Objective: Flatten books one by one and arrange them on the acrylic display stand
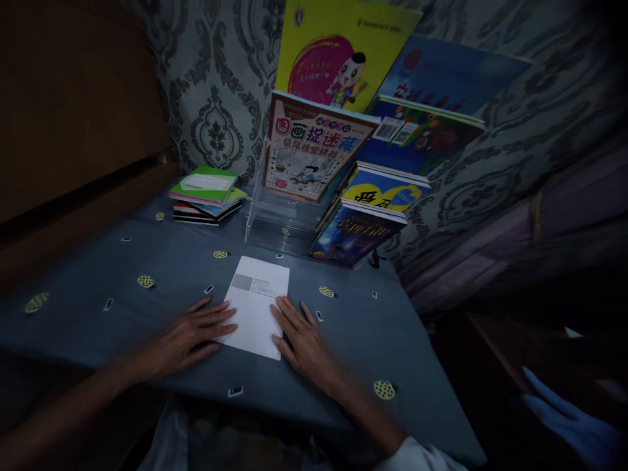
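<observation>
Currently, the sheet (258, 314) lies flat on the table (181, 261) between both hands, long axis running near to far, far end toward the clear stand (267, 226). The left hand (196, 333), palm down, fingers spread, touches the left edge; the right hand (305, 340), likewise open, touches the right. Neither grips; neither is nearer.

Narrow room separates the paper (254, 322) from the obstructing rack (280, 221).
</observation>
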Demonstrator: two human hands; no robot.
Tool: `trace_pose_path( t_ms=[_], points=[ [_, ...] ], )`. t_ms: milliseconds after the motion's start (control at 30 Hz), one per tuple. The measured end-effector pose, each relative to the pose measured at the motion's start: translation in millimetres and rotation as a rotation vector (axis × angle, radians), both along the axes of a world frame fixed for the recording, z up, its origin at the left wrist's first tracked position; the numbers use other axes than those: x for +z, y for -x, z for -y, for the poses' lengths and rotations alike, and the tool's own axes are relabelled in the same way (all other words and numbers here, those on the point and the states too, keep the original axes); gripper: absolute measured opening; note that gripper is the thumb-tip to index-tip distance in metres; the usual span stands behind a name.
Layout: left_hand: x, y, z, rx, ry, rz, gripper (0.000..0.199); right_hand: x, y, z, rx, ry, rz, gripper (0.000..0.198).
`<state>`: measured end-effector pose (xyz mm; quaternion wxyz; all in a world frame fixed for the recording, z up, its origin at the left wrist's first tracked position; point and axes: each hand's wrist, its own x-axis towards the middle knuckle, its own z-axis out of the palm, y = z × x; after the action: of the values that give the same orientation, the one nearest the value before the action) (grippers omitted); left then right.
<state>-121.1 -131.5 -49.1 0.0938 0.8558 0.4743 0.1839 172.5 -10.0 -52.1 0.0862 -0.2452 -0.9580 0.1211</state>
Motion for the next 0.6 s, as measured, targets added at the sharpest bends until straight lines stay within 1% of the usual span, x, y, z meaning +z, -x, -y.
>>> trace_pose_path(
  t_ms=[167, 300, 433, 533, 600],
  points=[
    [0.3, -2, 0, 0.007, 0.001, -0.001, 0.053, 10, -9, 25, 0.116, 0.068, 0.024, 0.048],
    [0.9, -4, 3, -0.004, 0.000, 0.024, 0.056, 21, -15, 40, 0.157, 0.137, 0.021, 0.049],
    [7.2, -8, 12, -0.041, 0.030, 0.012, 0.064, 29, -26, 49, 0.181, 0.159, 0.043, 0.055],
    [10.9, -15, 23, -0.060, 0.044, 0.007, 0.070, 25, -38, 52, 0.234, 0.125, -0.002, 0.062],
    [9.8, -20, 31, -0.076, 0.045, 0.005, 0.075, 16, -44, 52, 0.284, 0.073, -0.076, 0.063]
  ],
)
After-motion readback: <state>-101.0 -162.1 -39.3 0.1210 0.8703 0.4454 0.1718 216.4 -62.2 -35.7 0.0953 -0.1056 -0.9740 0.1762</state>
